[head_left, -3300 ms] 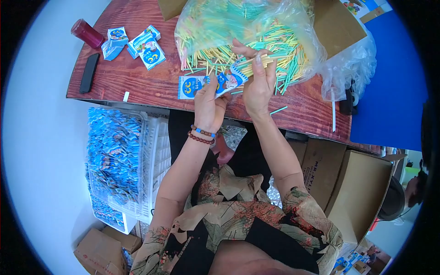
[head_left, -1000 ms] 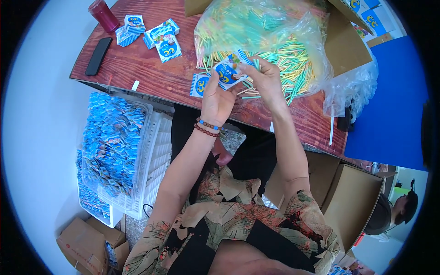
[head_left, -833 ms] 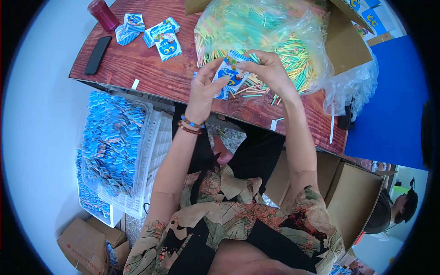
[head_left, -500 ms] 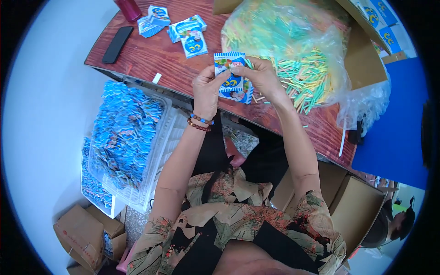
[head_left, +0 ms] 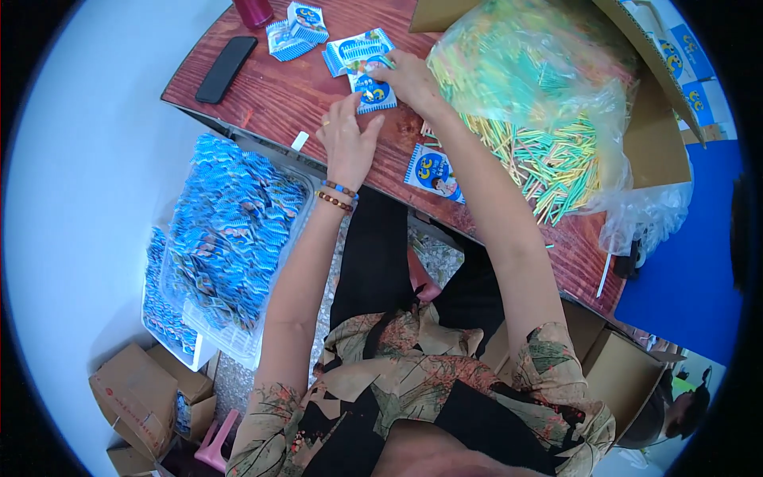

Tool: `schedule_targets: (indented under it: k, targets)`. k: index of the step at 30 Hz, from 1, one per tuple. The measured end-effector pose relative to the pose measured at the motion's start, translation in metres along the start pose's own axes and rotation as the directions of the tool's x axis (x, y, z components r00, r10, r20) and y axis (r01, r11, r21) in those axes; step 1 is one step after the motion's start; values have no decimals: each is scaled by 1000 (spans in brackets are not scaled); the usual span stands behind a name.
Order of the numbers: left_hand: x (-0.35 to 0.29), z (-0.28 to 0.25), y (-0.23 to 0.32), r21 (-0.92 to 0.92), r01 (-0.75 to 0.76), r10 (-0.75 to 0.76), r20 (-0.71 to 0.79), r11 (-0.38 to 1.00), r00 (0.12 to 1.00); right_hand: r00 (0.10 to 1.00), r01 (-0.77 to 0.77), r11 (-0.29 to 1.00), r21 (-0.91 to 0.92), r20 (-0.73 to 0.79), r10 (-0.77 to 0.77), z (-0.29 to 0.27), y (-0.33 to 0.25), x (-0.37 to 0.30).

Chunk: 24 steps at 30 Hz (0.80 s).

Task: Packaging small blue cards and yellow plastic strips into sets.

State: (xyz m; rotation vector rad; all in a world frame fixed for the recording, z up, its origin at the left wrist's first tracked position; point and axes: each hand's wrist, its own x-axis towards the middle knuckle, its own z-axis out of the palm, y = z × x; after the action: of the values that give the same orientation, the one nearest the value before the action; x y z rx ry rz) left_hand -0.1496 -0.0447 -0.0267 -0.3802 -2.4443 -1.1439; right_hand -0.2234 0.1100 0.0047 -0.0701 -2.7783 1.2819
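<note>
Left hand [head_left: 347, 141]: 12 o'clock, fingers loosely spread, holding nothing I can see; tips just beside the front packet [head_left: 373, 95], contact unclear.
Right hand [head_left: 411, 84]: a little farther, thumb over that packet, pale green sliver [head_left: 389, 60] at my fingertips. Pinch or mere touch, cannot tell.
Front packet: flat on the red-brown table [head_left: 294, 83], far end against the packet behind [head_left: 358, 49].
Step, my guess: handling one packet at this small pile.
Next move: would call for thumb and finger on one edge, neighbour undisturbed.
Loose packet [head_left: 431, 170]: 1 o'clock; my right forearm [head_left: 501, 207] hides part.
Sticks [head_left: 560, 163]: 1–2 o'clock, spilling from a clear bag [head_left: 517, 75], crowding that side.
Phone [head_left: 226, 70]: 11 o'clock.
Tub [head_left: 242, 347]: 9 o'clock, heaped with blue packets [head_left: 234, 226].
Red bottle [head_left: 254, 9]: 11 o'clock, farthest.
</note>
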Motion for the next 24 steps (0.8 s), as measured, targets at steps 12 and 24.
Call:
schedule_targets:
  k: [12, 24]
  targets:
    - [-29, -3, 39, -32, -148, 151, 291, 988, 945, 999, -3, 931, -365, -44, -14, -107, 40, -144]
    - [-31, 7, 42, 37, -297, 277, 263, 954, 924, 906, 118, 768, -629, -248, -343, -118, 86, -187]
